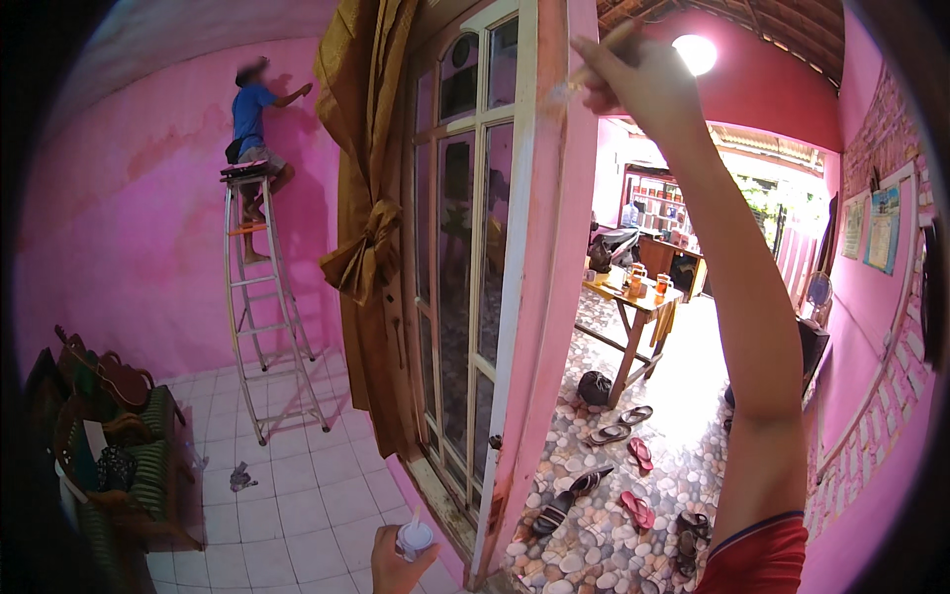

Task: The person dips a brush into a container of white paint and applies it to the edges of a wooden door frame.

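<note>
My right hand [641, 81] is raised high at the upper right, its fingers closed round what looks like a small paintbrush [620, 37] with a tan handle. The brush's pale, blurred tip is close to the pink door frame [550, 148]; whether it touches, I cannot tell. Low in the middle, my left hand [396, 566] grips a small whitish cup [416, 536] with a thin stick-like thing standing in it. Beside the frame is a glass-paned door [465, 218] with cream-coloured bars.
A gold curtain [368, 148] hangs left of the door, tied in a knot. Farther left, a person in blue [253, 109] sits on a tall stepladder [242, 297]. A sofa [148, 436] stands at lower left. Sandals [608, 434] and a table [643, 300] with drinks are on the right.
</note>
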The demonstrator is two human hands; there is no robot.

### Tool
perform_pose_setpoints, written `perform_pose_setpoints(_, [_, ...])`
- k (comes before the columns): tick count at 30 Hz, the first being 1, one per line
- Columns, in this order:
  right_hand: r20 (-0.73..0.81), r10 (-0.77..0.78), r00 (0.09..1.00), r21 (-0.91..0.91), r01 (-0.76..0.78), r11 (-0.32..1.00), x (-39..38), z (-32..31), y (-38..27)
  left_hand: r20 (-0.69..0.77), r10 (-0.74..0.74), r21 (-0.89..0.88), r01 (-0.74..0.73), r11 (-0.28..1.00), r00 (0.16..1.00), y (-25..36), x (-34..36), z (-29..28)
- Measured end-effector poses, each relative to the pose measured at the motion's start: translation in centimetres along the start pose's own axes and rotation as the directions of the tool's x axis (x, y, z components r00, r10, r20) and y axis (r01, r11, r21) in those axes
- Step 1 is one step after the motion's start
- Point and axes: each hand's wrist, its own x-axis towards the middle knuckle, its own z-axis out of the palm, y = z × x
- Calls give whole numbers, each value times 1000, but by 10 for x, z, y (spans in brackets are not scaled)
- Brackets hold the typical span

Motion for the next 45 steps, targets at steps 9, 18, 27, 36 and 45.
perform_pose_setpoints(9, [-340, -79, 937, 43, 100, 994, 86, -6, -26, -21, 33, 20, -32, 999, 999, -2, -4, 0])
perform_pose_setpoints(18, [-320, -496, 807, -152, 473, 868, 78, -5, 7, -6, 30, 18, -30, 999, 1000, -1, -1, 2])
perform_pose_setpoints(27, [-3, -358, 934, -82, 357, 931, -22, -11, 20, -23, 20, -6, -20, 1000, 1000, -6, -6, 0])
perform_pose_setpoints(36, [-287, -525, 802, -281, 453, 846, 75, -7, 9, 10, -44, 21, 44, 999, 999, -2, -7, -1])
perform_pose_setpoints(45, [43, -303, 952, -282, 302, 910, -21, -6, 6, -17, -3, 10, 3, 1000, 1000, -5, -11, -3])
